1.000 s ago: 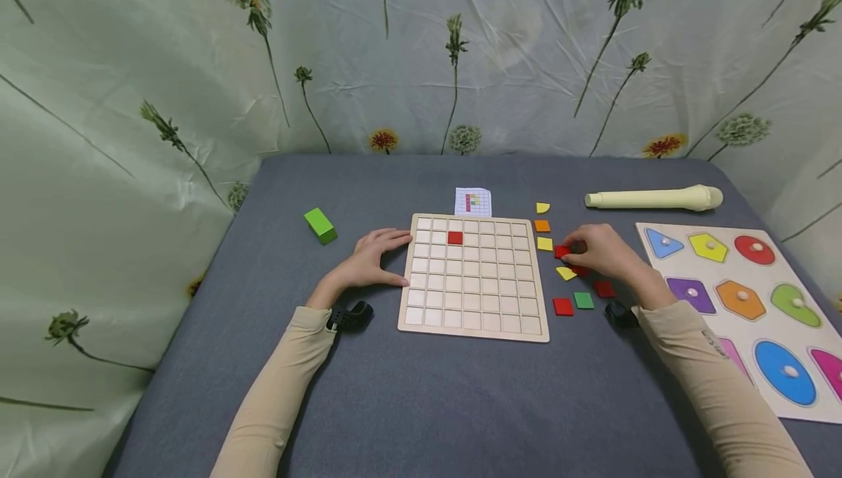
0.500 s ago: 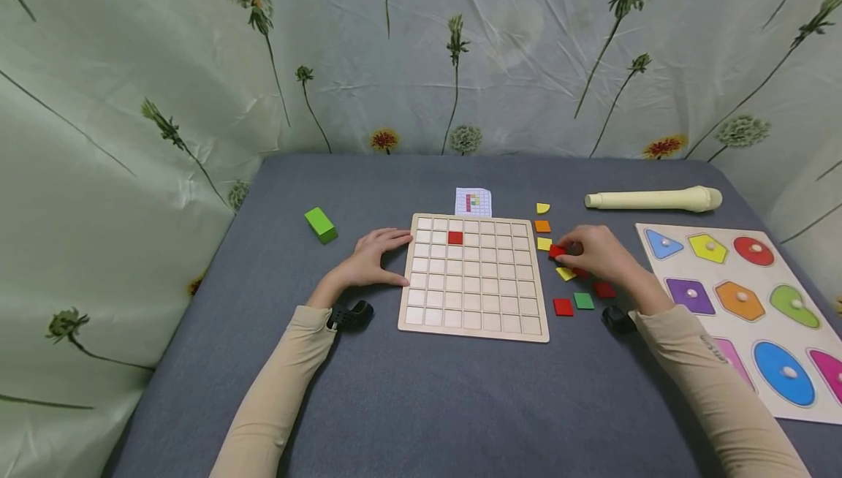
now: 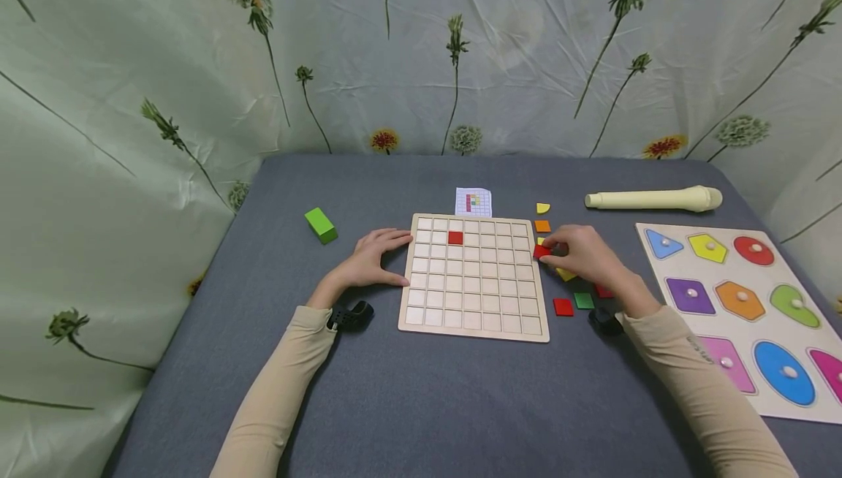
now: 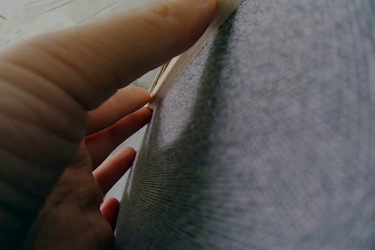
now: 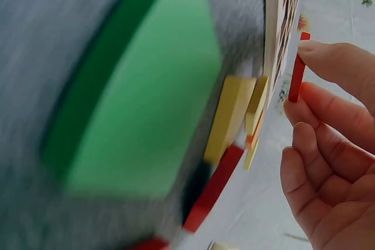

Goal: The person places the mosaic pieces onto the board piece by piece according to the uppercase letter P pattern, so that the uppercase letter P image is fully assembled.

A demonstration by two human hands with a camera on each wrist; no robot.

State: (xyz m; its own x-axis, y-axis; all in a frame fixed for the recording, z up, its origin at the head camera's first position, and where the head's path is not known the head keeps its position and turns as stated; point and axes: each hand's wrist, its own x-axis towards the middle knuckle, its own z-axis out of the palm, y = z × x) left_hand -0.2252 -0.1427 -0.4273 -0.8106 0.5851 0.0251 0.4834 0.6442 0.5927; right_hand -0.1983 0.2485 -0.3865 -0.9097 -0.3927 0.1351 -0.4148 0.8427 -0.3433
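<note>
A wooden grid board (image 3: 471, 273) lies in the middle of the table, with one red square tile (image 3: 455, 237) in its second row. My left hand (image 3: 375, 259) rests against the board's left edge, thumb and fingertips touching the rim, as the left wrist view also shows. Between thumb and fingers my right hand (image 3: 582, 253) pinches another red square tile (image 5: 298, 68), held up off the table at the board's right edge. Below that hand lie a yellow piece (image 3: 566, 274), a green tile (image 3: 583, 300) and a red tile (image 3: 563, 307). Part of a yellow tile is hidden behind the held one.
A small pattern card (image 3: 473, 202) touches the board's far edge. An orange tile (image 3: 542, 226) and a rounded yellow piece (image 3: 542, 208) lie to its right. Farther right are a cream microphone-shaped object (image 3: 654, 199) and a knobbed shape puzzle (image 3: 707, 295). A green block (image 3: 320, 226) stands at left.
My right hand has moved left with the pinched red tile, from among the loose pieces to the board's right edge. The left hand has stayed against the board.
</note>
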